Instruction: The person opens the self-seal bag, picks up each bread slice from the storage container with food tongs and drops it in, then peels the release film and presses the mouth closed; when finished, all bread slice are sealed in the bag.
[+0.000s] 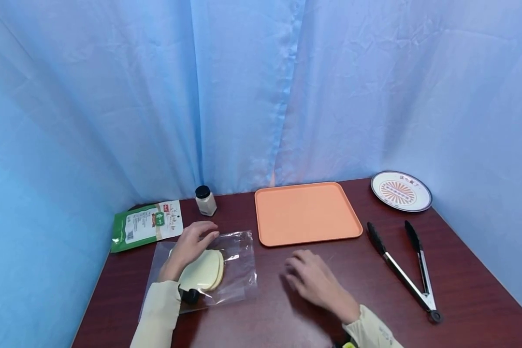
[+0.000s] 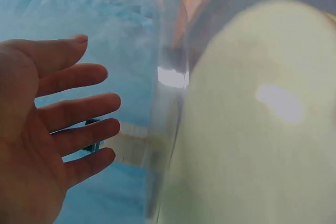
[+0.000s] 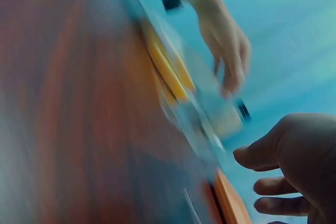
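My left hand (image 1: 192, 246) hovers over the left part of a clear plastic bag (image 1: 241, 270), its fingers spread and holding nothing. Inside the bag are pale yellow, rounded flat slices (image 1: 204, 270), stacked slightly offset; they fill the right half of the left wrist view, beside the hand (image 2: 47, 124). My right hand (image 1: 315, 280) is above the table to the right of the bag, below the orange tray (image 1: 306, 215). Its fingers are loosely bent with nothing between them. The right wrist view is blurred and shows thumb and fingers apart.
Behind the left hand lie a green and white packet (image 1: 144, 223) and a small jar with a black lid (image 1: 206, 205). On the right are spread tongs (image 1: 404, 277) with black tips and a patterned plate (image 1: 400, 192). Blue curtains (image 1: 243, 96) border the dark wooden table (image 1: 287, 319).
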Available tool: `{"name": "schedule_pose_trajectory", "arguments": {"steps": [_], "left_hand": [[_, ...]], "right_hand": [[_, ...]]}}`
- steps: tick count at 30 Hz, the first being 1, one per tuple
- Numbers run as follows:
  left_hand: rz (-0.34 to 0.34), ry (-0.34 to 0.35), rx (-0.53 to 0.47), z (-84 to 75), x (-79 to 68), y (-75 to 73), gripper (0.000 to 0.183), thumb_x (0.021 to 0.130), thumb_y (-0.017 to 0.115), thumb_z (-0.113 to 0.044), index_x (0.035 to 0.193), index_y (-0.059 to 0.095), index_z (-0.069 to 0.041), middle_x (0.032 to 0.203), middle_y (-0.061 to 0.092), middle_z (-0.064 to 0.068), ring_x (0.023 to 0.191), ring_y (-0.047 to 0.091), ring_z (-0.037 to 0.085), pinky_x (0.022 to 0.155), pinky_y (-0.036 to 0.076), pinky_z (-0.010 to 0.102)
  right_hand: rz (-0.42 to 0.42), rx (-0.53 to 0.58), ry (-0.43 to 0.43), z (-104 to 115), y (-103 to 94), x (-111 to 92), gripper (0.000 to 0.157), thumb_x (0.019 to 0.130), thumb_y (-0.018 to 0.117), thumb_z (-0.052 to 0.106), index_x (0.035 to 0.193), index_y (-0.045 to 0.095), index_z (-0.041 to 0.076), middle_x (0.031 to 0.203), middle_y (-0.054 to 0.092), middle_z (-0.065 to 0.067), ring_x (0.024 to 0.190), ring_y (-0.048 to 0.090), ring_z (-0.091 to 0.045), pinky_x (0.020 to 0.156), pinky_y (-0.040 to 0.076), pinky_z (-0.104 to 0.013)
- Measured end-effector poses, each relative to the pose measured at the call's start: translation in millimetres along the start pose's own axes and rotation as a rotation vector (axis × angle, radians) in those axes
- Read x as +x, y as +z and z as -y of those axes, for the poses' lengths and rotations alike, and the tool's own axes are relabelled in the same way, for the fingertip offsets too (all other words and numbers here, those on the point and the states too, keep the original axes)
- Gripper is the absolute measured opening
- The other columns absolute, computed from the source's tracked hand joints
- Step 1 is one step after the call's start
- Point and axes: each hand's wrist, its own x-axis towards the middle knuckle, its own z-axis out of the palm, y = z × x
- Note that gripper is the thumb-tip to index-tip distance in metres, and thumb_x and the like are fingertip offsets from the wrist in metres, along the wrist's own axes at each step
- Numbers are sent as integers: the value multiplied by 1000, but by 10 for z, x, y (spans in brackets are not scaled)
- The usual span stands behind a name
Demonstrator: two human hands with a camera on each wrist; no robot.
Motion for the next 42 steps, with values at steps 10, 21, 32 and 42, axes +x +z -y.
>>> {"name": "schedule_pose_trajectory", "arguments": {"steps": [10,21,32,42], "left_hand": [[117,-20,66,197,-298,-60,37,100,59,-20,130,63,2,145,54,24,143,42,46,115,35,63],[222,-21,84,270,-420,24,48,106,42,-29,143,52,1,153,46,22,150,26,48,117,18,71],[246,-186,133,297,-535,-31,68,100,47,-53,150,45,-6,157,43,17,155,15,43,117,0,75],[283,-258,122,309,-832,-168,76,99,51,-56,154,37,-5,160,34,23,154,10,48,113,2,78]], "right_hand": [[248,21,-158,815,173,186,64,85,72,52,135,55,17,146,52,-10,134,51,-27,104,48,-46],[385,-190,-332,1248,394,205,83,90,43,76,151,41,20,160,38,-9,148,40,-24,111,44,-48],[404,-257,-295,1154,433,170,81,91,32,80,147,48,24,160,40,-1,148,40,-26,112,42,-53],[407,-211,-206,860,426,211,77,92,38,76,146,51,23,157,45,-2,148,39,-27,112,40,-57]]}}
